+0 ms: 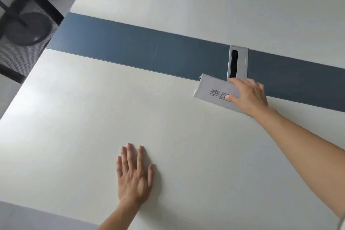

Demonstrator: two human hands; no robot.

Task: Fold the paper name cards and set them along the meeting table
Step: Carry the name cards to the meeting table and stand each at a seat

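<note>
1. Paper-thin name card (211, 88), so likely to splay flat or tip over on release. Probable cause: soft crease, light stock, nothing weighting the base.
2. Also at risk of being dragged askew on a sideways pull-away of the right grip (248, 97). Pinched at one end only, other end free.
3. Close to the cable port (238, 61). Could end up on its lid or over the slot with a forward nudge.
4. Right grip: grasping the card, thumb on the near printed face, fingers over the top fold.
5. Left grip (133, 175): released, flat on the tabletop (84, 117), fingers straight, holding nothing, well apart from the card.
6. Card location: far part of the near white half of the tabletop, at the edge of the blue strip (130, 46), just in front of the cable port. Contact of base with surface: cannot tell.
7. Card look: pale grey, folded lengthwise, long and low, tent-like. Dark printed characters on the near face, last part hidden by the thumb. Left-end corners slightly curled. Set at an angle to the strip edge.
</note>
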